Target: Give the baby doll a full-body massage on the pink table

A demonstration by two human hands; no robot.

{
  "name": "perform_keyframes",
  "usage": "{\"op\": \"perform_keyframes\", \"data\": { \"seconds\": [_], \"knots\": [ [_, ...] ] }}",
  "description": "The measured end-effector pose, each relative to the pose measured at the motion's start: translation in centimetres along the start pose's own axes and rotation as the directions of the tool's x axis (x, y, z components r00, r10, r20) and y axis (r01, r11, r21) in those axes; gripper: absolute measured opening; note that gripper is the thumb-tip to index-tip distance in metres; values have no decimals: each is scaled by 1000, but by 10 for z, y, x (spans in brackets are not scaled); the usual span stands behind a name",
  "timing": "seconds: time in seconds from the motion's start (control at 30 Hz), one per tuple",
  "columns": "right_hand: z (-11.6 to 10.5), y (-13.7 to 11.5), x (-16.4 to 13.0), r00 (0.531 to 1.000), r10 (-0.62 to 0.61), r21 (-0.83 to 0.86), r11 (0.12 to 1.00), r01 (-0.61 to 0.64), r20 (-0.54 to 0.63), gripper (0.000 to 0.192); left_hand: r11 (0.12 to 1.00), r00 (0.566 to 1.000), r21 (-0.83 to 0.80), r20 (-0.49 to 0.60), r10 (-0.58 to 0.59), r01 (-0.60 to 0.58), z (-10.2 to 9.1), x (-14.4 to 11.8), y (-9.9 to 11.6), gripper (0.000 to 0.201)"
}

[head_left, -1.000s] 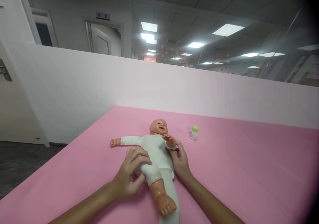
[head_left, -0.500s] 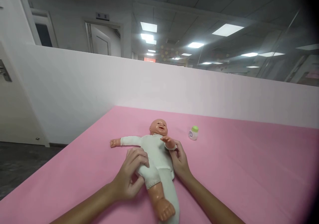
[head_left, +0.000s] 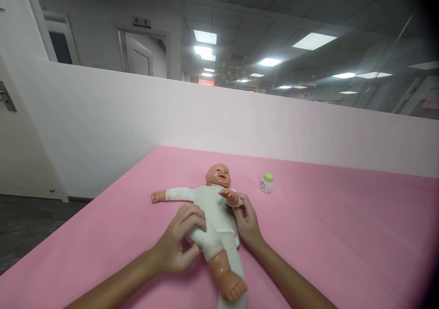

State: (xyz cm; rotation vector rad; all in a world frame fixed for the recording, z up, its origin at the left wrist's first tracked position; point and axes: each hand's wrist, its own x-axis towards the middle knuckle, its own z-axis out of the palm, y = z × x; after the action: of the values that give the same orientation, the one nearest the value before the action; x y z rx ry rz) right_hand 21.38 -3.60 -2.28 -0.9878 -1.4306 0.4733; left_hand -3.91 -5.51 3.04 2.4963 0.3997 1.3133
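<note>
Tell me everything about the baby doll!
The baby doll lies on its back on the pink table, head pointing away, mouth open as if laughing. Its bald head, hands and feet look like shiny plastic. It wears a white suit. One arm stretches out flat, the other is bent upward. One bare-footed leg lifts toward the camera. The left hand grips its thigh; the right hand touches its side by the bent arm.
</note>
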Motion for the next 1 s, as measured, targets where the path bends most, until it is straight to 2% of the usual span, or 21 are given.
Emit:
{"op": "perform_keyframes", "data": {
  "seconds": [0.07, 0.13, 0.27, 0.37, 0.53, 0.6, 0.8, 0.9, 1.0],
  "knots": [
    [0, 0, 1, 1000, 25, 26, 999, -25, -15, 30, 1000, 999, -16, 31, 18, -18, -1, 0, 0, 34],
    [-1, -1, 0, 1000, -12, -7, 1000, 12, -13, 29, 1000, 1000, 12, 10, -3, 3, 0, 0, -2, 37],
    [-1, 0, -2, 991, -108, -117, 986, 117, 75, 24, 993, 995, 77, -58, -85, 89, 1, 1, -6, 40],
    [-1, 2, -3, 990, -101, -131, 985, 113, 96, 24, 990, 991, 75, -61, -118, 122, -2, 3, -6, 40],
    [1, 3, -1, 999, 39, 20, 999, -40, 32, 29, 998, 994, -44, 98, -42, 46, -6, 5, -2, 37],
    [1, 3, 0, 998, 64, 48, 997, -65, 23, 31, 997, 990, -66, 138, -27, 37, -7, 5, -2, 37],
    [-1, 3, -2, 989, -114, -104, 987, 124, 95, 24, 990, 989, 10, 26, -142, 142, -6, 4, -7, 41],
    [-1, 5, -2, 996, -46, -85, 995, 52, 74, 23, 989, 989, 21, 5, -147, 147, -6, 4, -7, 40],
    [0, 4, -1, 997, 64, 19, 998, -64, 38, 28, 995, 994, 16, 41, -100, 100, -6, 3, -4, 39]
  ]
}}
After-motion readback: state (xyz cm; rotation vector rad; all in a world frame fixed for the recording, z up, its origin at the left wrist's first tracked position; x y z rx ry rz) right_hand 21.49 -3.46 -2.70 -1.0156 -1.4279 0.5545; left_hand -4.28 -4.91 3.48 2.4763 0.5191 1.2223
